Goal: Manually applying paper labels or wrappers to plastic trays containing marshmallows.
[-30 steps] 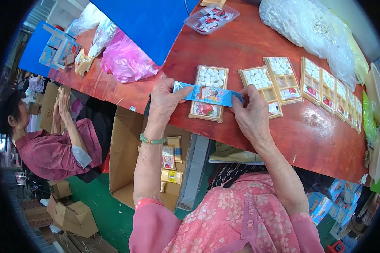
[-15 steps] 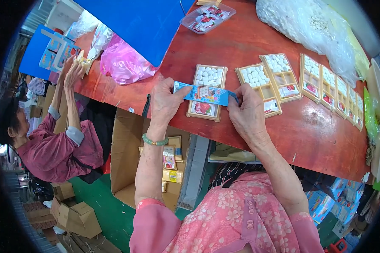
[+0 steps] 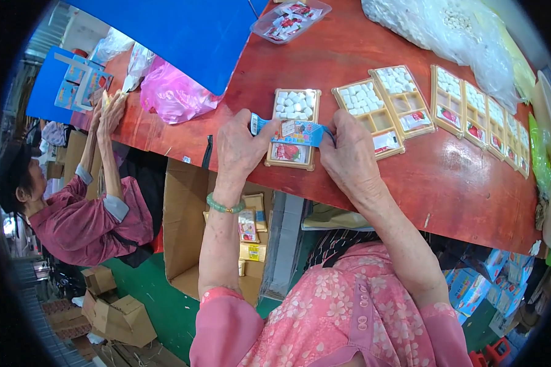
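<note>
A blue printed paper sleeve (image 3: 297, 133) stretches between my two hands, lying across the middle of a tan tray (image 3: 296, 112) of white marshmallow-like pieces. Below the sleeve, a red-and-white sachet (image 3: 289, 152) shows in the tray's lower part. My left hand (image 3: 242, 140) pinches the sleeve's left end with thumb and fingers. At the other end, the fingers of my right hand (image 3: 349, 150) are closed on the band. What lies under the sleeve is hidden. To the right, two similar trays (image 3: 382, 125) rest side by side, partly overlapping.
Farther right stands a row of several filled trays (image 3: 447, 101). A clear tub of sachets (image 3: 288, 21) and a large plastic bag (image 3: 434, 30) lie at the back. A cardboard box (image 3: 183, 220) with packs sits below the table edge. A co-worker (image 3: 92, 208) works at far left.
The view has shifted slightly. My hands have drawn closer together, and the sleeve now bends around the tray's sides more. The co-worker's hands have moved a little.
</note>
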`<state>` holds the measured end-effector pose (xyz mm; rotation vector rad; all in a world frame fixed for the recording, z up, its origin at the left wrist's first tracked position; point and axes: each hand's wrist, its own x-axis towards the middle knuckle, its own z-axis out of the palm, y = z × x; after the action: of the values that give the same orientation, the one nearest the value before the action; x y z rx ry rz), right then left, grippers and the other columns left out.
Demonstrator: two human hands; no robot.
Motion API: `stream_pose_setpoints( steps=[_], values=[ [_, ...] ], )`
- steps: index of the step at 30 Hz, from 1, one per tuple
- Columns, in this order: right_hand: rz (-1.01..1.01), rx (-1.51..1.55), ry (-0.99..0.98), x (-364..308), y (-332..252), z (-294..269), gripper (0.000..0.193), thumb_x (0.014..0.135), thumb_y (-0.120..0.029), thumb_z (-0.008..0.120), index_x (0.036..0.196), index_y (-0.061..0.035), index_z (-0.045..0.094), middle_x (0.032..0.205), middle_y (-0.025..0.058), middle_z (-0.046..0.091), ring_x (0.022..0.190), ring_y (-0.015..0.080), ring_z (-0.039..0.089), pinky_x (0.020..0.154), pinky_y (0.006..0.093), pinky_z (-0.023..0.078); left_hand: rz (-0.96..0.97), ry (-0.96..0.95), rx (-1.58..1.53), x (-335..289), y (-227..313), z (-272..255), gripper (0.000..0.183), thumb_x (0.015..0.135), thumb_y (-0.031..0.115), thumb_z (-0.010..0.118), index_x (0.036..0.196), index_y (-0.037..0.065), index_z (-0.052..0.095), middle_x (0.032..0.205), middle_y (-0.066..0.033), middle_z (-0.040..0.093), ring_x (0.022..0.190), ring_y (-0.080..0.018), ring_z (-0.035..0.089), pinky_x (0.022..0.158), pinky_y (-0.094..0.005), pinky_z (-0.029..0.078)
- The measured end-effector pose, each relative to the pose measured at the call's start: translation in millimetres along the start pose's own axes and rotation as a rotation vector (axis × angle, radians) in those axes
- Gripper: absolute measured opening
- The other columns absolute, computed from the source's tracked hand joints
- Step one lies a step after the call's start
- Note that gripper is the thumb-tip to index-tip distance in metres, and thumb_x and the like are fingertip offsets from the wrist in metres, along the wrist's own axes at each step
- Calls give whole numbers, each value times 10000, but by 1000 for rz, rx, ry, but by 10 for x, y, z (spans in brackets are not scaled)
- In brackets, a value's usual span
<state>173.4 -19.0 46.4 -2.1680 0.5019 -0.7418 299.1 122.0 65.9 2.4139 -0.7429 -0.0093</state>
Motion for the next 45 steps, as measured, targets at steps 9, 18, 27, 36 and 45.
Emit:
stream_pose_setpoints(
  steps=[9,18,27,36,45],
  values=[
    [26,35,-20,-18,-20,-21,133,760,-17,593,766,35,471,716,215,544,715,379,564,641,434,435,-72,-47,-63,-5,-20,-16,392,717,288,772,653,-1,514,599,-135,554,538,-216,491,520,-372,396],
    [63,36,-131,-196,-151,-107,148,788,-52,618,785,27,493,740,214,573,703,385,587,606,437,442,-110,-2,-58,-308,-54,-94,397,718,257,772,662,-16,489,607,-188,547,551,-309,528,536,-398,409],
    [11,-21,-243,-329,-210,-154,143,784,-76,644,807,2,526,750,176,592,692,357,597,604,434,460,-98,228,1,-837,-122,-97,354,739,201,767,721,-8,481,636,-169,581,556,-281,549,543,-383,424],
    [-90,-54,-313,-442,-203,-210,123,783,-53,635,819,-11,525,760,154,576,723,334,592,614,428,461,-530,86,-658,-1098,-139,-88,257,804,181,733,783,31,525,736,-52,635,619,-81,582,518,-249,478],
    [-39,-12,-337,-394,-208,-303,115,803,-74,621,838,-2,538,785,175,592,729,364,595,636,437,472,-587,197,-1263,-1239,-185,123,111,840,-5,634,875,51,545,819,-45,639,731,-108,628,635,-269,543]
  ],
)
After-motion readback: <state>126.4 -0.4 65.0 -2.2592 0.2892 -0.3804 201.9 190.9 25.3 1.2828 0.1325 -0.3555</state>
